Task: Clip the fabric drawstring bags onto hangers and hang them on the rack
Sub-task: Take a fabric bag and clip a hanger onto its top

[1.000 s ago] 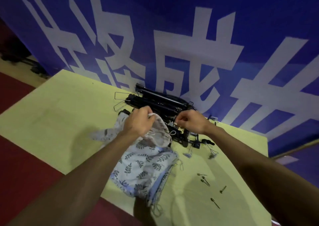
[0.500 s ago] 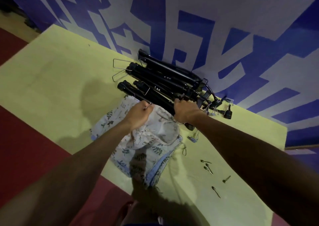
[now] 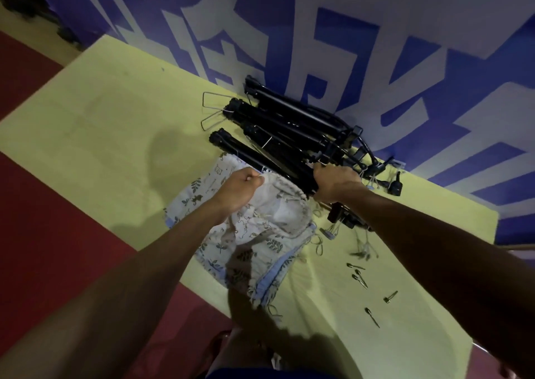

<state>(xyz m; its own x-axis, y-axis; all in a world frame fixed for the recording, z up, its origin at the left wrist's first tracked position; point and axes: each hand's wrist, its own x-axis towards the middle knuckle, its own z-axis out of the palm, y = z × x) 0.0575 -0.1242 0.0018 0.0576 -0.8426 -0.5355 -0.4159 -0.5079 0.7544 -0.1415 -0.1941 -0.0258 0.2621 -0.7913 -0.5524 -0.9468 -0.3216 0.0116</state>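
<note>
A pile of pale fabric drawstring bags [image 3: 254, 242] printed with leaves lies on the yellow-green table [image 3: 101, 135], reaching its near edge. My left hand [image 3: 240, 190] is closed on the top bag's gathered rim. Behind the bags lies a bundle of black hangers [image 3: 278, 135] with wire hooks, along the wall. My right hand [image 3: 335, 181] grips the right end of that bundle, fingers wrapped over the black bars. No rack is in view.
Several small metal pins and a screw [image 3: 390, 296] lie scattered on the table at the right. Loose clips with strings [image 3: 330, 231] sit beside the bags. A blue-and-white banner wall [image 3: 318, 45] stands directly behind the table. Red floor [image 3: 43, 233] lies to the left.
My right hand has moved from the small clips onto the black hanger bundle and closed on it. My left hand stays on the bag rim. The view has tilted downward.
</note>
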